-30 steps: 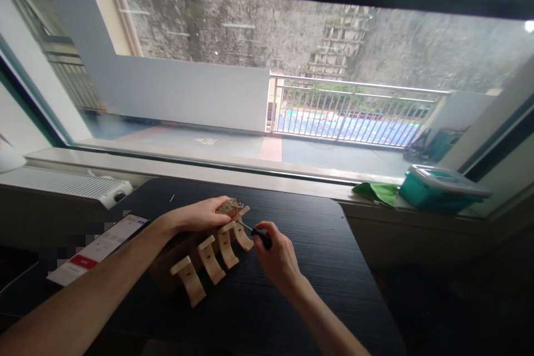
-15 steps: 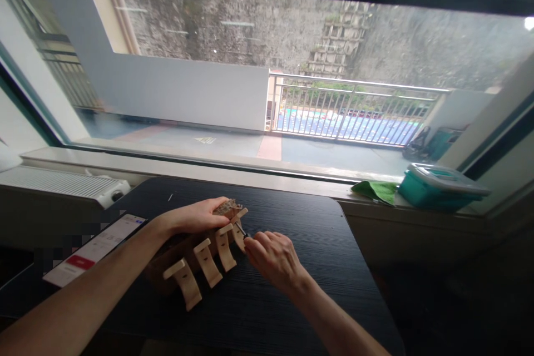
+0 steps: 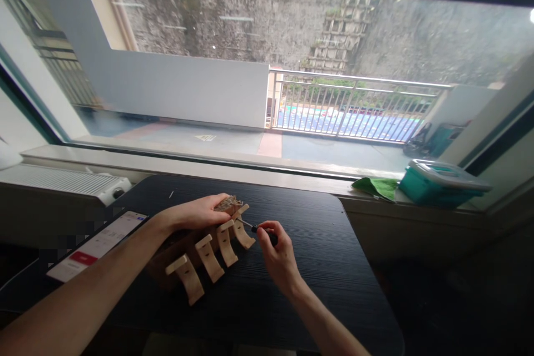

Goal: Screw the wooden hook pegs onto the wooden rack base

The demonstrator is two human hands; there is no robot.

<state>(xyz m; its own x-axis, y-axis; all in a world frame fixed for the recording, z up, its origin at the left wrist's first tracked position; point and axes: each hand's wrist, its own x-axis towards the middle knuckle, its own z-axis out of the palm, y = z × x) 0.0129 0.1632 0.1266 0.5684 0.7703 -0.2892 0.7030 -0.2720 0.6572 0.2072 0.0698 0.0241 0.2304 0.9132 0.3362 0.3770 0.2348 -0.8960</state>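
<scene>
On the dark table lies a long brown piece of wood [image 3: 183,246], rough and bark-like at its far end. Several pale curved wooden hooks [image 3: 188,281] stand in a row along its right side. My left hand [image 3: 204,210] lies over the far part of the brown wood, fingers closed around it. My right hand [image 3: 276,250] grips the dark handle of a screwdriver [image 3: 272,236]. The screwdriver's thin shaft points left, its tip at the farthest hook [image 3: 244,232]. The exact contact at the tip is too small to make out.
A phone with a lit screen [image 3: 98,245] lies on the table [image 3: 325,272] left of my left forearm. On the windowsill are a green cloth [image 3: 377,188] and a teal box with a clear lid [image 3: 438,189]. A white radiator [image 3: 62,181] stands at the left.
My right hand has turned and shifted slightly right, its fingers now around the handle, which shows more. The shaft lies flatter. My left hand stays on the wood.
</scene>
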